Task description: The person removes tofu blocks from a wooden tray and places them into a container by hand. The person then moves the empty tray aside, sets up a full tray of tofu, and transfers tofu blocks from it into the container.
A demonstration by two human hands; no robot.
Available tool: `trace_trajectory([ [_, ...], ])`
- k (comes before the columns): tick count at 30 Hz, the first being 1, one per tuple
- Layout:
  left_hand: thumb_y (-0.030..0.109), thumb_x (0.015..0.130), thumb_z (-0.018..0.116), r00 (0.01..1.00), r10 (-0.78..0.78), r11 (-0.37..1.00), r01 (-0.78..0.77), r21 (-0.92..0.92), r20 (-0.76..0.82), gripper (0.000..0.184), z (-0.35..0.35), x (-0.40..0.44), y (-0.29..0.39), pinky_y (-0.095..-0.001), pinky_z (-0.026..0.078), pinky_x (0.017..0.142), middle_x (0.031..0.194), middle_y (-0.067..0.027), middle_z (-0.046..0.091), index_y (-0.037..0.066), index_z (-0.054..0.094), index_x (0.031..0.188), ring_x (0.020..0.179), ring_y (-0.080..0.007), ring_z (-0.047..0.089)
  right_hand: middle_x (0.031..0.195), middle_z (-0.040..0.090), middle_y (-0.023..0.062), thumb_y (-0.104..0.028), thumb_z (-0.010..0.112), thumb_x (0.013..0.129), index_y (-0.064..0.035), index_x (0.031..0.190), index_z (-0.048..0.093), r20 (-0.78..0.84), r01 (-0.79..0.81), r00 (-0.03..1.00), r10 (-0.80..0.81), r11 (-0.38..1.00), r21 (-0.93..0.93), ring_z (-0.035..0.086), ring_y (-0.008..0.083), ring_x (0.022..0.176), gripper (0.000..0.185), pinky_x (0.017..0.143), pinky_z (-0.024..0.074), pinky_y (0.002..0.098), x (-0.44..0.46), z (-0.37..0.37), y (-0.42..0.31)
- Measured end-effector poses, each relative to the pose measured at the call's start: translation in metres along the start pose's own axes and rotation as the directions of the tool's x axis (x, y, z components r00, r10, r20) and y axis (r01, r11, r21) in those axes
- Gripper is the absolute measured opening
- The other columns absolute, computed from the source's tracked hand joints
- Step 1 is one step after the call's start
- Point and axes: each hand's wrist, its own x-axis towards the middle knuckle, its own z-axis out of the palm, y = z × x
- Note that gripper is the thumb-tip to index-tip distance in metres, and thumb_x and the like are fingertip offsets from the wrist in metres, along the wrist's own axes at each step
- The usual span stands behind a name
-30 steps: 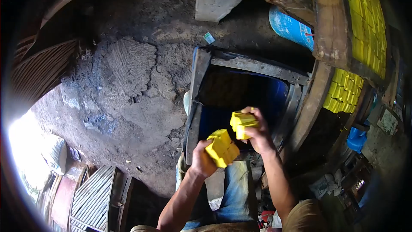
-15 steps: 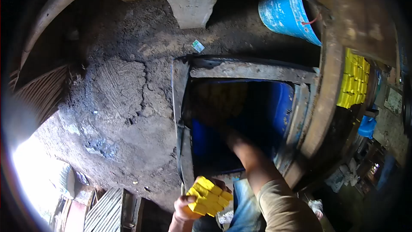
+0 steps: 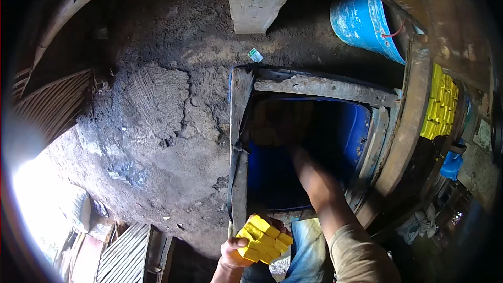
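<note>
Yellow blocks — clasped in left hand.

Your single view looks from your head, forward and steeply down, wide enough to bow the edges. The bin lies near, toward four o'clock; your left hand, closer, at six; the bucket farther, toward half past one.

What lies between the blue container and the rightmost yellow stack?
In the head view, a wooden frame and thick beam separate the container from the stack.
</note>
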Motion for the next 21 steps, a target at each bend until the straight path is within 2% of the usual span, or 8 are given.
trace_trajectory([
  [4, 0.036, 0.073, 0.062, 0.957, 0.123, 0.992, -0.11, 0.064, -0.262, 0.066, -0.005, -0.008, -0.005, -0.0468, 0.054, 0.077, 0.111, -0.0354, 0.058, -0.006, 0.049, 0.121, 0.091, -0.044, 0.064, 0.126, 0.055, 0.018, -0.022, 0.061, 0.085, -0.0059, 0.123, 0.057, -0.002, -0.008, 1.0, 0.008, 1.0, 0.001, 0.052, 0.0317, 0.116, 0.041, 0.098, 0.0431, 0.0453, 0.007, 0.013, -0.001],
  [6, 0.036, 0.072, 0.061, 0.956, 0.115, 0.993, -0.11, 0.034, -0.27, 0.066, -0.009, -0.003, -0.007, -0.046, 0.055, 0.074, 0.11, -0.0371, 0.058, -0.007, 0.049, 0.121, 0.088, -0.0445, 0.064, 0.125, 0.055, 0.0178, -0.022, 0.06, 0.086, -0.0059, 0.123, 0.057, 0.002, -0.011, 1.0, 0.011, 1.0, 0.003, 0.052, 0.0314, 0.115, 0.041, 0.097, 0.0432, 0.0453, 0.009, 0.016, -0.002],
  [9, 0.035, 0.069, 0.064, 0.999, 0.047, 0.999, -0.047, -0.016, 0.008, 0.066, -0.013, 0.005, -0.004, -0.0493, 0.042, 0.092, 0.12, -0.03, 0.053, 0.002, 0.048, 0.124, 0.108, -0.0419, 0.054, 0.125, 0.055, 0.0176, -0.022, 0.059, 0.087, -0.006, 0.122, 0.057, 0.009, -0.018, 1.0, 0.018, 1.0, 0.009, 0.053, 0.031, 0.115, 0.039, 0.097, 0.0434, 0.0453, 0.009, 0.018, -0.002],
  [11, 0.034, 0.067, 0.066, 0.981, 0.014, 0.999, -0.007, -0.034, 0.195, 0.067, -0.013, 0.01, 0.0, -0.0516, 0.033, 0.104, 0.126, -0.0253, 0.05, 0.007, 0.048, 0.126, 0.121, -0.0401, 0.046, 0.124, 0.056, 0.0175, -0.022, 0.058, 0.087, -0.006, 0.122, 0.057, 0.018, -0.016, 1.0, 0.016, 1.0, 0.018, 0.053, 0.0308, 0.114, 0.039, 0.097, 0.0435, 0.0453, 0.011, 0.019, -0.004],
  [15, 0.035, 0.066, 0.066, 0.978, 0.001, 0.999, 0.007, -0.036, 0.208, 0.068, 0.001, 0.014, 0.007, -0.0513, 0.033, 0.103, 0.125, -0.0251, 0.051, 0.007, 0.048, 0.125, 0.12, -0.0397, 0.047, 0.124, 0.056, 0.0173, -0.022, 0.057, 0.088, -0.0061, 0.122, 0.058, 0.05, 0.0, 0.999, -0.003, 0.999, 0.052, 0.054, 0.0302, 0.113, 0.037, 0.096, 0.0437, 0.0453, 0.016, 0.02, -0.012],
  [21, 0.034, 0.066, 0.065, 0.992, -0.024, 0.998, 0.032, -0.06, 0.128, 0.069, 0.002, 0.014, 0.009, -0.0495, 0.036, 0.102, 0.125, -0.0245, 0.05, 0.005, 0.046, 0.126, 0.119, -0.0398, 0.048, 0.123, 0.057, 0.0169, -0.022, 0.055, 0.09, -0.0063, 0.121, 0.058, 0.093, 0.025, 0.995, -0.035, 0.994, 0.109, 0.055, 0.0294, 0.112, 0.035, 0.096, 0.0441, 0.0454, 0.02, 0.026, -0.029],
])
